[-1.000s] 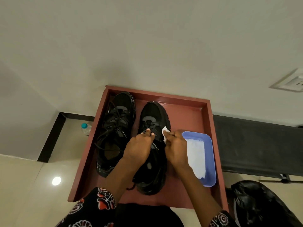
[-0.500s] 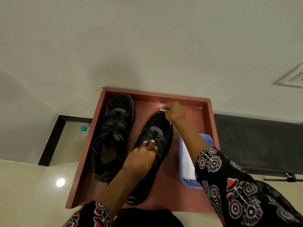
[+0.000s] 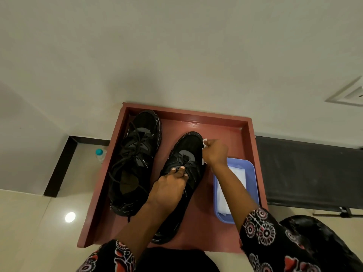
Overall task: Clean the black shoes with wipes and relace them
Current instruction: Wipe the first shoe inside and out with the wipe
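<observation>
Two black shoes lie on a reddish-brown tray [image 3: 220,122]. The left shoe [image 3: 135,158] has loose laces and nobody touches it. My left hand [image 3: 169,189] grips the right shoe [image 3: 186,150] over its tongue and laces. My right hand [image 3: 215,152] pinches a small white wipe [image 3: 204,142] against the outer side of that shoe's toe. A blue tub [image 3: 253,177] with white wipes [image 3: 237,175] inside sits on the tray to the right, partly hidden by my right forearm.
The tray stands against a pale wall. A plastic bottle with a teal cap [image 3: 100,154] stands on the floor left of the tray. A dark bench or ledge [image 3: 304,171] runs to the right. A black bag [image 3: 314,230] lies at the lower right.
My right hand with the wipe moved from the shoe's tongue area to the toe, then back a little along the outer side. The right shoe's toe turned rightward. My left hand kept its hold.
</observation>
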